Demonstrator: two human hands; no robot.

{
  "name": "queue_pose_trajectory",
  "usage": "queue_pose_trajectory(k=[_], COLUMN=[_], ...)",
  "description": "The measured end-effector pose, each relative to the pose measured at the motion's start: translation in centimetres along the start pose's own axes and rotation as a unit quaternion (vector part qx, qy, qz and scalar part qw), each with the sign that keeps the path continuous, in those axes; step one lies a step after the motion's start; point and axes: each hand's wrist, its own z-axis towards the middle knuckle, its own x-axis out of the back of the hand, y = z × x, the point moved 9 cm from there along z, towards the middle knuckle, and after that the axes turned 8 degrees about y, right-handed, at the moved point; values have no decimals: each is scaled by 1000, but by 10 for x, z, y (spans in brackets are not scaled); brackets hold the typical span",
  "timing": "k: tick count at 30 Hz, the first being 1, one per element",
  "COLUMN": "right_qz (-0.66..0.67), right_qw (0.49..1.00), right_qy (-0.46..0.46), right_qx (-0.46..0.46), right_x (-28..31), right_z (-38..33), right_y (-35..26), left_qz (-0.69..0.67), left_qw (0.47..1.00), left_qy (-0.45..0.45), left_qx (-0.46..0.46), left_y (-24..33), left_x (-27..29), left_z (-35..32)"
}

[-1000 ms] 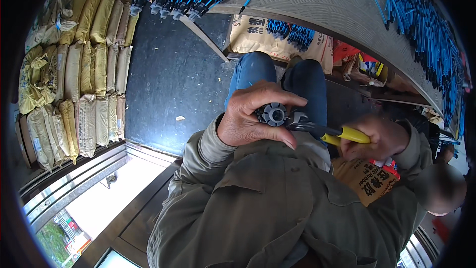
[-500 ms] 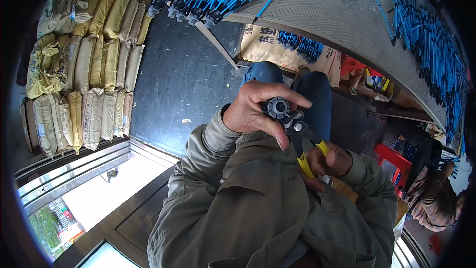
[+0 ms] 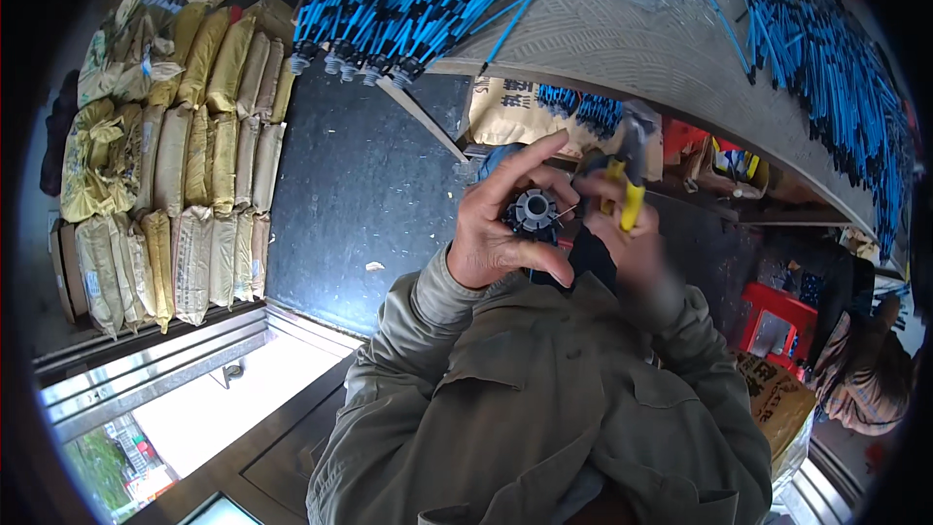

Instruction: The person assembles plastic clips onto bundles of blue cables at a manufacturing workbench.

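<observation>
In front of my chest, my left hand [image 3: 478, 231] holds a dark, round plastic fitting [image 3: 534, 211] with a ribbed rim and a hollow middle, its open end facing up. The thumb and forefinger stretch out to either side of it, while the other fingers are partly hidden. To the right, my right hand [image 3: 630, 241], smeared by motion, grips yellow-handled pliers [image 3: 632, 196]. Their blurred metal head points away from me, apart from the fitting. A thin pale strand shows at the fitting's right side.
Beyond my knees, a bench [image 3: 603, 34] carries blue rods with black ends [image 3: 418, 0]. Stacked sacks [image 3: 194, 156] line the left side. A red stool [image 3: 773, 316] and a person in a patterned sleeve [image 3: 860, 374] are at the right, near a brown sack [image 3: 773, 399].
My right hand has moved the pliers away from the fitting, up and to the right, and their head now points away from me. My left hand still holds the fitting, with its forefinger raised.
</observation>
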Motion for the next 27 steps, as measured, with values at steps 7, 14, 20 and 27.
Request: queue_pose_trajectory(k=[7,14,20,27], right_qz=[91,98,101,96], right_qw=[995,993,993,995], right_qy=[-33,-59,-59,-24], right_qx=[-3,15,24,33], right_x=[-6,15,7,-2], right_z=[-12,-35,-29,-18], right_y=[27,24,29,32], left_qz=[176,-305,253,34], left_qw=[975,919,962,996], left_qy=[-29,46,-104,-77], left_qx=[-135,-247,-5,38], left_y=[47,89,-86,-69], left_x=[-18,135,60,24], left_z=[-22,-53,-85,-59])
